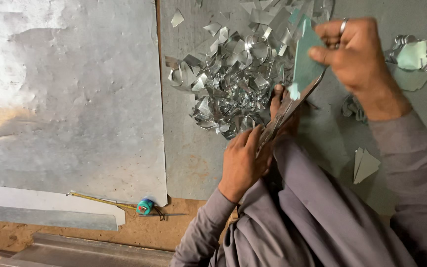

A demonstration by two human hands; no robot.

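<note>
While grey cloth fills the near edge, the left hand [243,160] clenches round the handles of metal shears [285,111], whose blades bite the lower edge of a green-coated sheet piece [305,59]. The right hand [354,57] pinches that piece's upper corner. Leftward, a tape measure [144,206] lies at the border of a broad steel sheet [70,99] offering open room. Beyond, a scrap pile [233,84] crowds the blades.
</note>
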